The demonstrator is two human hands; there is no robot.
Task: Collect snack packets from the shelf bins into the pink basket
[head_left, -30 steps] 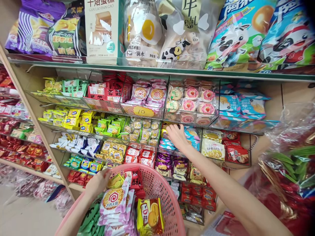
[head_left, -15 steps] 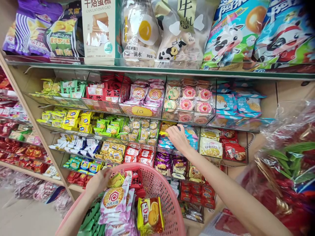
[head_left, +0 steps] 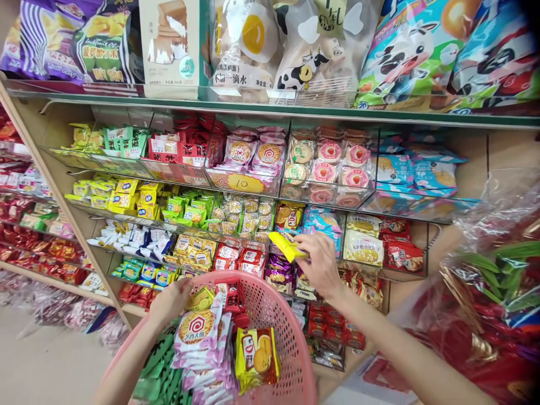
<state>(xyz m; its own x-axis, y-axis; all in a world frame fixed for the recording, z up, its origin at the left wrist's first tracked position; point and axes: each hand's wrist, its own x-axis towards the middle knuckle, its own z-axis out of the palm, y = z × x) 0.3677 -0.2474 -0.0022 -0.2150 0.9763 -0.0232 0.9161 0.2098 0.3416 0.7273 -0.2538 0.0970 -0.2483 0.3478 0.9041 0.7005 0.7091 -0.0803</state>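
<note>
My right hand [head_left: 321,263] pinches a yellow snack packet [head_left: 285,246] in the air, just in front of the shelf bin of yellow and blue packets [head_left: 310,220]. It hangs above the far rim of a pink plastic basket [head_left: 278,320]. My left hand [head_left: 171,301] grips the basket's left rim. Inside the basket lie pink-and-white biscuit packets [head_left: 198,337], a yellow packet [head_left: 257,360], red packets [head_left: 230,298] and green ones [head_left: 158,371].
Tiered clear bins of small wrapped snacks [head_left: 240,154] fill the shelving ahead, under a green-edged top shelf [head_left: 295,109] of large bags. Another rack of red packets [head_left: 25,236] stands at the left. Crinkly clear-wrapped goods [head_left: 498,270] crowd the right side.
My right hand has pulled back out of the shelf bin toward the basket, now holding a yellow packet. The left hand stays on the basket rim.
</note>
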